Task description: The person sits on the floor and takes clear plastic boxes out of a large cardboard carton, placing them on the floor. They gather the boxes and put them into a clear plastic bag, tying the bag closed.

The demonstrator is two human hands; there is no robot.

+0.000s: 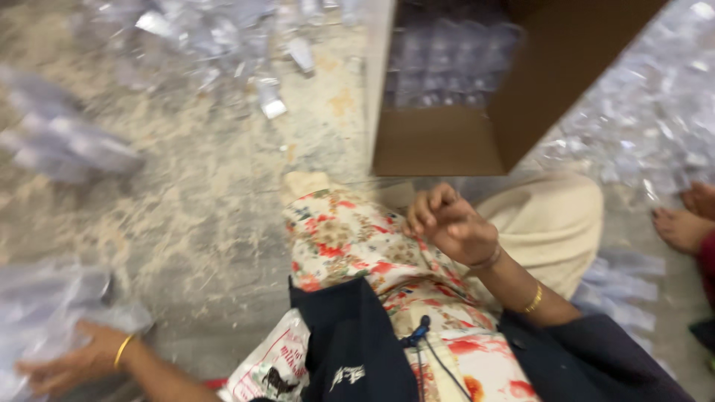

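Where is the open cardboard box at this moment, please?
In the head view, the open cardboard box stands on the floor at the upper right, just beyond the person's knee and right hand; clear plastic pieces lie inside it.

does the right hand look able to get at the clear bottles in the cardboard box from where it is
Probably yes: the right hand rests on the lap just below the cardboard box, whose open side faces it, with nothing between it and the clear bottles.

Packing workshop floor: dusty concrete (201, 193), clear plastic bottles (447, 59) in cardboard carton (439, 141).
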